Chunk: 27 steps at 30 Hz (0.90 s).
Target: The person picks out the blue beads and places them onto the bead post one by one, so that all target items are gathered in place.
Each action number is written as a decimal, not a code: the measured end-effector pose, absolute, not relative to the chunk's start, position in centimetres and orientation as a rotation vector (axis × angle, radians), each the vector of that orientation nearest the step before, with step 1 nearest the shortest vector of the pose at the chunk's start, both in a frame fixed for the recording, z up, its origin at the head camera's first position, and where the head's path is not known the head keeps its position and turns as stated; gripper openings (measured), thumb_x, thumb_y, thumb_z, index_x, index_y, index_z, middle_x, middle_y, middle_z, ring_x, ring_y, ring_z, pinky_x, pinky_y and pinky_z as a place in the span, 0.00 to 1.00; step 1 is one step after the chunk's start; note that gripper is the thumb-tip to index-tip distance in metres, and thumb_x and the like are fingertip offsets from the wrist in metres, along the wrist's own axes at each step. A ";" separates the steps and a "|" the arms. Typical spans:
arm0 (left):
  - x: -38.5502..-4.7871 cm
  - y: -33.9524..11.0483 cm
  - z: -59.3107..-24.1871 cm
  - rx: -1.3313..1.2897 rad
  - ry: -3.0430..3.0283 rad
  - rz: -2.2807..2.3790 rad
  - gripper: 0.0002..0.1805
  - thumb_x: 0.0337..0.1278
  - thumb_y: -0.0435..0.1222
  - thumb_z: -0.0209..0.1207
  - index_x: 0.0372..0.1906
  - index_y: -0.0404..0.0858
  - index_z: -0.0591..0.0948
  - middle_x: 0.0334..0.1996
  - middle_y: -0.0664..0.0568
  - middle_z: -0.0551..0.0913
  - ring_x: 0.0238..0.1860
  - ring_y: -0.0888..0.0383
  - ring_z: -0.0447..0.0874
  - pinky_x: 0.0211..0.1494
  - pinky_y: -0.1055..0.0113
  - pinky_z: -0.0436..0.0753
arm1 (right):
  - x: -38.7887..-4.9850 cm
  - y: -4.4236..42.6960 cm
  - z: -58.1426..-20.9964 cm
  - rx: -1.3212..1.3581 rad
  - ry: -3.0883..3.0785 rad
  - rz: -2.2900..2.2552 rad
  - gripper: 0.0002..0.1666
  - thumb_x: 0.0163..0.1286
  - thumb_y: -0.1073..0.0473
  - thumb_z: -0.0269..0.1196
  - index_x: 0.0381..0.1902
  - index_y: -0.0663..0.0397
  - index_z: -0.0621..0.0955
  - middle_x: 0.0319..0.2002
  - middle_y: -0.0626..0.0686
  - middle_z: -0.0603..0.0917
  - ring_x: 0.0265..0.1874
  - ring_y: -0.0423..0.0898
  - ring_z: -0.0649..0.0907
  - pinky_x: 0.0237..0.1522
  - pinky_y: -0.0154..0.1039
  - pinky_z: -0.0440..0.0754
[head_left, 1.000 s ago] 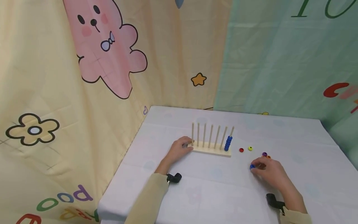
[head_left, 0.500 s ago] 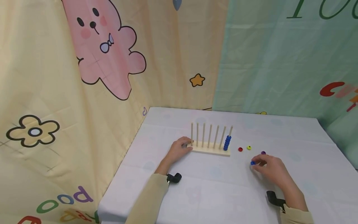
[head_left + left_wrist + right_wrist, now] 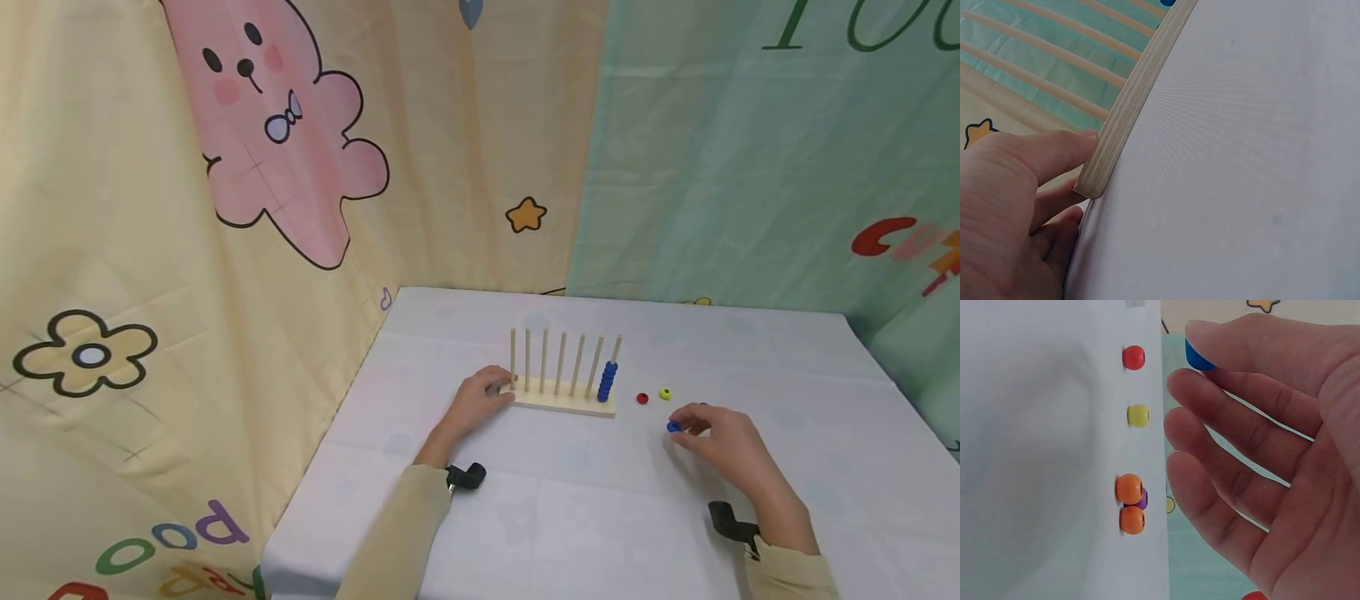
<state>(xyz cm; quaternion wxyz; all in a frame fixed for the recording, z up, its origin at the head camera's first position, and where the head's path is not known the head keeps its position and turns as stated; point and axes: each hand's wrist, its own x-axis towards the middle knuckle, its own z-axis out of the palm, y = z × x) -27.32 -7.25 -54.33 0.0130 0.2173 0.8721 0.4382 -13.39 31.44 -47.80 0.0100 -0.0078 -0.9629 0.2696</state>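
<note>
A pale wooden peg stand (image 3: 558, 404) rests on the table with a row of upright pegs. Several blue beads (image 3: 607, 382) are stacked on its rightmost peg; the other pegs are bare. My left hand (image 3: 474, 404) grips the stand's left end, the thumb against the front edge in the left wrist view. Held off the table, a blue bead (image 3: 1197, 359) is pinched between thumb and finger of my right hand (image 3: 723, 442), to the right of the stand. In the right wrist view the thumb partly covers that bead, and the other fingers are loosely bent.
Between stand and right hand lie a red bead (image 3: 642, 398) and a yellow bead (image 3: 665, 393). Two orange beads (image 3: 1129, 489) and a purple bead (image 3: 1143, 499) sit close together, mostly hidden behind my right hand in the head view. A white cloth (image 3: 570, 500) covers the table.
My right hand, with the blue bead, has risen and moved slightly away from me, now covering the orange beads in the head view. The left hand stays on the stand.
</note>
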 end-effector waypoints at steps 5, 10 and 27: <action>-27.3 -7.3 -54.5 0.676 2.719 1.364 0.19 0.64 0.41 0.66 0.58 0.43 0.84 0.62 0.53 0.79 0.68 0.52 0.72 0.70 0.54 0.69 | -13.5 31.2 -47.6 0.005 -2.991 0.847 0.15 0.61 0.58 0.74 0.45 0.54 0.86 0.37 0.51 0.85 0.38 0.51 0.80 0.35 0.44 0.81; -27.3 -7.3 -54.4 0.695 2.718 1.369 0.19 0.64 0.41 0.66 0.58 0.42 0.84 0.62 0.53 0.79 0.67 0.52 0.72 0.70 0.54 0.69 | -13.6 31.0 -47.3 0.017 -2.970 0.847 0.16 0.62 0.58 0.73 0.47 0.54 0.86 0.37 0.51 0.85 0.39 0.52 0.80 0.35 0.43 0.81; -27.5 -7.3 -54.5 0.679 2.717 1.324 0.20 0.65 0.43 0.65 0.59 0.43 0.83 0.63 0.54 0.78 0.69 0.53 0.70 0.72 0.56 0.67 | -14.4 30.2 -45.6 0.049 -2.922 0.856 0.15 0.63 0.57 0.73 0.47 0.54 0.85 0.37 0.51 0.85 0.38 0.52 0.80 0.33 0.40 0.80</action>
